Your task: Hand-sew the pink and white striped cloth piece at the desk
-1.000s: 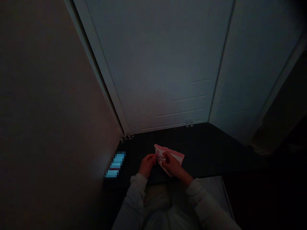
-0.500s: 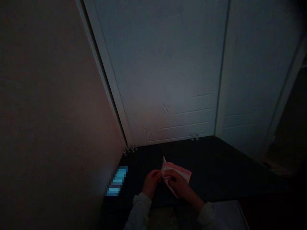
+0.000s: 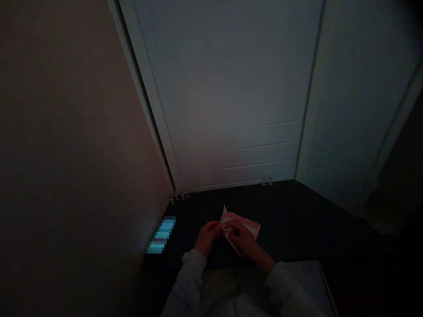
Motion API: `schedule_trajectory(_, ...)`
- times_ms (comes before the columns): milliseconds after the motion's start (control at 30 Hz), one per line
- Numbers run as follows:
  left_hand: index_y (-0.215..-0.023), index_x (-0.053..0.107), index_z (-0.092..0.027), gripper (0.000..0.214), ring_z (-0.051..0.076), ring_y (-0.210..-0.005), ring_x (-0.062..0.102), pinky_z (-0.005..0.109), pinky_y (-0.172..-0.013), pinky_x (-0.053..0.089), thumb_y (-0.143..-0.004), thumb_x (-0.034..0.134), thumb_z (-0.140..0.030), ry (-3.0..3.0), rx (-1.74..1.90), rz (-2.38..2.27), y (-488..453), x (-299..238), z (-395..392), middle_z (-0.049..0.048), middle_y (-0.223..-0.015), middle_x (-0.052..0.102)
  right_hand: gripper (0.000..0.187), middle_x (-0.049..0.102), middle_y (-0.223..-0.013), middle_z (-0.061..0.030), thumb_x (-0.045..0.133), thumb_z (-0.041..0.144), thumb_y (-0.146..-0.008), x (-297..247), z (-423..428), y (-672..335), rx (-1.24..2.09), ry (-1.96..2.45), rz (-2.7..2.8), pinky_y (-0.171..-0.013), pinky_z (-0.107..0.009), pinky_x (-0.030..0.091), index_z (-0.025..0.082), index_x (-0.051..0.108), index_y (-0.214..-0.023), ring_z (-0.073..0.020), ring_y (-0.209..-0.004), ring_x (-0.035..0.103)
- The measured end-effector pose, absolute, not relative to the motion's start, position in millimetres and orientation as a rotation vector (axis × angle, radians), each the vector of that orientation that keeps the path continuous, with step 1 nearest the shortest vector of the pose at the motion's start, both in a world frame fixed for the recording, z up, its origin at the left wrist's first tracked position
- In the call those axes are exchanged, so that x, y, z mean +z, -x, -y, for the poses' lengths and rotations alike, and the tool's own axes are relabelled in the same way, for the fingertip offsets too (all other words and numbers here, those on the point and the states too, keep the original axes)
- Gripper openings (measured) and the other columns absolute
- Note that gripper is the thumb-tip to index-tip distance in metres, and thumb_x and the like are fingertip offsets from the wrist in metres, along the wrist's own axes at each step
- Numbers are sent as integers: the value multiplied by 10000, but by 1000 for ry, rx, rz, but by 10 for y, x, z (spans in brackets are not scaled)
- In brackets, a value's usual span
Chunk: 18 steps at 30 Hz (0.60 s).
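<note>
Both pinching: left hand [image 3: 206,235], right hand [image 3: 243,237] closed on pink-white striped thin packet [image 3: 251,228]; corner beyond fingertips now peaks up, flatter one second ago: edge-working apparently advancing.

The sheet [image 3: 249,226] is showing pink, with paler, whitish stripes running across it. The worktop [image 3: 291,220] under it is reading as flat black, unpatterned. The sleeves [image 3: 188,277] are looking pale grey-white and plain. The doors [image 3: 231,88] behind are appearing white, though the dim light is tinting them blue-grey. Thin darker lines are crossing their lower part, and two small hatched patches [image 3: 228,141] are standing out faintly. The wall [image 3: 66,154] on the left is glowing a dull brownish beige. A blocky patch [image 3: 161,235] by the wall is shining cyan, with darker bands cutting through it. A board [image 3: 310,277] at the lower right is showing pale grey.
</note>
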<state>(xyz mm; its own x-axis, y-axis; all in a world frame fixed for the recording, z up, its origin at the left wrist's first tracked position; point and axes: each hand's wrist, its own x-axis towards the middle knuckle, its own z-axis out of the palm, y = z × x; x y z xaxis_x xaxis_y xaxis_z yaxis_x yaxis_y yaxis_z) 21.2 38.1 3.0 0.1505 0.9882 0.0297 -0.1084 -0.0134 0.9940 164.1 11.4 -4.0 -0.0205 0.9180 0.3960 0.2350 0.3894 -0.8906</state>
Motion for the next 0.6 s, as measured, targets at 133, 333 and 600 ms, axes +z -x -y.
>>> schedule_trajectory(133, -767, 590, -119, 312, 84, -533, 462, 225, -539, 351, -566, 627, -354, -1201, 1144, -974, -205, 53, -369, 22, -647, 565, 331, 536, -841, -8, 429, 105, -573, -2, -85, -1636, 851, 1107, 1472, -669, -266, 394, 183, 480, -891, -144, -730, 499)
schedule_trajectory(333, -772, 590, -118, 305, 91, -569, 477, 226, -563, 360, -584, 614, -356, -1191, 1135, -981, -203, 79, -356, 32, -677, 572, 295, 534, -839, -9, 426, 118, -590, -42, -111, -1628, 824, 1098, 1474, -673, -258, 386, 178, 496, -870, -140, -735, 493)
schedule_trajectory(600, -781, 571, -116, 301, 84, -559, 472, 219, -552, 358, -592, 612, -346, -1160, 1129, -951, -195, 41, -382, 25, -677, 562, 320, 530, -858, -15, 444, 100, -566, -18, -111, -1633, 828, 1110, 1476, -690, -265, 388, 181, 517, -866, -146, -755, 488)
